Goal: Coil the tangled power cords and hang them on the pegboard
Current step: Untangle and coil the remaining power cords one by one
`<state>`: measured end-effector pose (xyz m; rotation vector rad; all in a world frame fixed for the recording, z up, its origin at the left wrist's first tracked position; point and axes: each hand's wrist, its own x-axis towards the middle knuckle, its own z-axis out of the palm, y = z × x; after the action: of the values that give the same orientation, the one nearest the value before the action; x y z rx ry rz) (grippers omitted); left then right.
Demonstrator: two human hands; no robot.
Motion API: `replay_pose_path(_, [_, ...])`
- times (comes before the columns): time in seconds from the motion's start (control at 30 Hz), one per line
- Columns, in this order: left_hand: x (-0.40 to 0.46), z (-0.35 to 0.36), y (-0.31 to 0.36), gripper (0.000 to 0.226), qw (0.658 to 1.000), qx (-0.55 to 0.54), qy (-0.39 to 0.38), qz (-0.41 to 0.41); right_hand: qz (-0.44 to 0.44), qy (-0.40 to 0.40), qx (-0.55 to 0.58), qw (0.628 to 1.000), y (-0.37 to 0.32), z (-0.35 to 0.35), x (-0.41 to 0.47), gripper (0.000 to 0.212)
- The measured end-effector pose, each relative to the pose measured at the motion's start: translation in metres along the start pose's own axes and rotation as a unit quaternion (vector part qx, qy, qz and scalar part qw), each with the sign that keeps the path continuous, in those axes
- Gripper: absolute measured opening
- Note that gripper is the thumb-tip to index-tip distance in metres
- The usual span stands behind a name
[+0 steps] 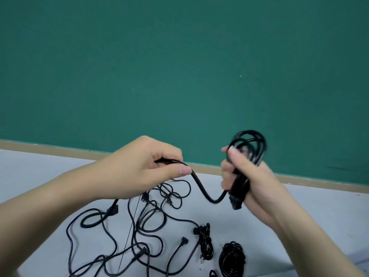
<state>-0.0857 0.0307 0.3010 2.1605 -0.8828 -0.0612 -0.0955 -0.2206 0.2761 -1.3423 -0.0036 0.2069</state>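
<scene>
A green wall (179, 66) fills the upper part of the view, with a tan strip (60, 149) running along its foot. Below it lies a pale grey bench (40, 172), its far edge meeting that strip.

Spread over the middle of the bench, toward the near edge, is a tangle of black cords (143, 226), loops crossing one another with several plugs showing among them. Just right of the tangle lies a small bundled cord (205, 244), and right of that, near the near edge, a neatly wound coil (231, 258).

Both hands are held up above the bench. The right hand (249, 184) has its grip clamped round a coiled cord (249, 148), fingers curled about the gathered strands; the loops stand up above the fist and a plug end pokes out below it. The picture is blurred here, so the number of loops cannot be told. From the bottom of the fist a single strand of the same cord sags in a curve and rises to the left hand (143, 164), whose grip is closed on it, pinching it between thumb and curled fingers. Beyond the left hand the strand drops down to the tangle.
</scene>
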Motion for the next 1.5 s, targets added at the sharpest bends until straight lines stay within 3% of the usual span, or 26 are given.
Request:
replay_pose_path(0.03, [0.000, 0.002, 0.002, 0.044, 1.000, -0.012, 0.001, 0.006, -0.002, -0.042, -0.050, 0.998, 0.004, 0.007, -0.003, 0.078])
replay_pose_path(0.13, [0.002, 0.006, 0.006, 0.039, 0.997, -0.068, -0.019, -0.033, -0.026, -0.206, -0.183, 0.961, 0.007, 0.035, -0.016, 0.027])
replay_pose_path(0.23, [0.003, 0.003, 0.001, 0.046, 0.988, -0.095, -0.044, -0.110, 0.015, -0.252, -0.215, 0.943, 0.021, 0.051, -0.024, 0.022])
replay_pose_path(0.33, [0.005, 0.002, -0.006, 0.062, 0.986, -0.098, -0.038, -0.127, 0.105, -0.236, -0.120, 0.959, 0.033, 0.048, -0.020, 0.032])
replay_pose_path(0.4, [0.007, 0.001, -0.009, 0.067, 0.990, -0.077, 0.027, -0.118, 0.140, -0.272, 0.042, 0.951, 0.025, 0.043, -0.015, 0.037])
replay_pose_path(0.47, [0.010, -0.003, -0.014, 0.062, 0.987, -0.049, 0.099, -0.116, 0.125, -0.299, 0.221, 0.920, 0.010, 0.035, -0.010, 0.041])
replay_pose_path(0.53, [0.011, -0.010, -0.020, 0.058, 0.983, -0.016, 0.129, -0.129, 0.078, -0.249, 0.304, 0.916, -0.003, 0.024, -0.004, 0.046])
replay_pose_path(0.6, [0.011, -0.013, -0.024, 0.054, 0.983, 0.011, 0.109, -0.145, 0.047, -0.155, 0.328, 0.931, -0.010, 0.016, 0.000, 0.052])
replay_pose_path(0.7, [0.009, -0.003, -0.024, 0.048, 0.987, 0.070, 0.024, -0.141, 0.023, -0.066, 0.348, 0.935, -0.005, 0.014, 0.004, 0.051])
replay_pose_path(0.83, [0.007, 0.018, -0.018, 0.051, 0.979, 0.124, -0.096, -0.132, 0.036, 0.022, 0.273, 0.961, 0.005, 0.021, 0.006, 0.047])
replay_pose_path(0.93, [0.006, 0.027, -0.011, 0.050, 0.968, 0.111, -0.173, -0.145, 0.054, 0.011, 0.250, 0.967, 0.006, 0.030, 0.001, 0.044])
replay_pose_path(1.13, [0.006, 0.045, 0.001, 0.051, 0.952, 0.087, -0.255, -0.147, 0.108, -0.032, 0.243, 0.963, 0.009, 0.035, -0.009, 0.013])
replay_pose_path(1.2, [0.006, 0.045, 0.003, 0.051, 0.951, 0.108, -0.252, -0.146, 0.104, -0.024, 0.245, 0.964, 0.007, 0.034, -0.007, 0.005])
replay_pose_path(1.27, [0.006, 0.038, 0.002, 0.052, 0.957, 0.132, -0.221, -0.131, 0.080, -0.007, 0.246, 0.966, 0.003, 0.027, -0.002, 0.022])
replay_pose_path(1.4, [0.010, 0.011, -0.006, 0.046, 0.983, 0.123, -0.095, -0.097, 0.027, 0.042, 0.262, 0.964, -0.011, 0.005, 0.006, 0.023])
replay_pose_path(1.5, [0.009, 0.000, -0.010, 0.044, 0.993, 0.092, -0.034, -0.067, 0.015, 0.047, 0.179, 0.983, -0.008, 0.002, 0.007, 0.018])
